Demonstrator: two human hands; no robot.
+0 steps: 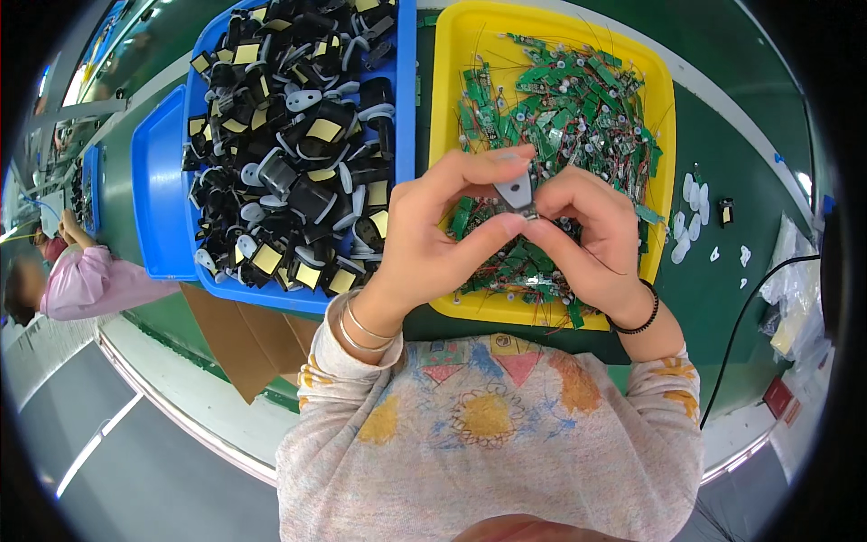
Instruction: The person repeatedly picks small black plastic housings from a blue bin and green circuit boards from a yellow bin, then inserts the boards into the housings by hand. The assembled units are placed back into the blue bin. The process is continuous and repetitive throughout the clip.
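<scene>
Over the yellow tray (443, 81), my left hand (432, 226) grips a small plastic housing (517, 191) with a grey, rounded face and a dark hole in it. Thumb and index finger hold it from the left. My right hand (591, 237) comes in from the other side, its thumb and index finger bent together at the housing's lower right edge. The two thumb tips nearly meet there. Whether the right fingers also pinch a small part is hidden. Beneath both hands, the tray is heaped with green circuit boards (542, 117) with thin wires.
To the left, a blue tray (406, 99) is piled with black and grey housings (312, 172), some bearing yellowish pads. White oval pieces (695, 203) and one black part (726, 212) lie at right, near a black cable (736, 334) and plastic bags (795, 289). Another person (99, 280) sits far left.
</scene>
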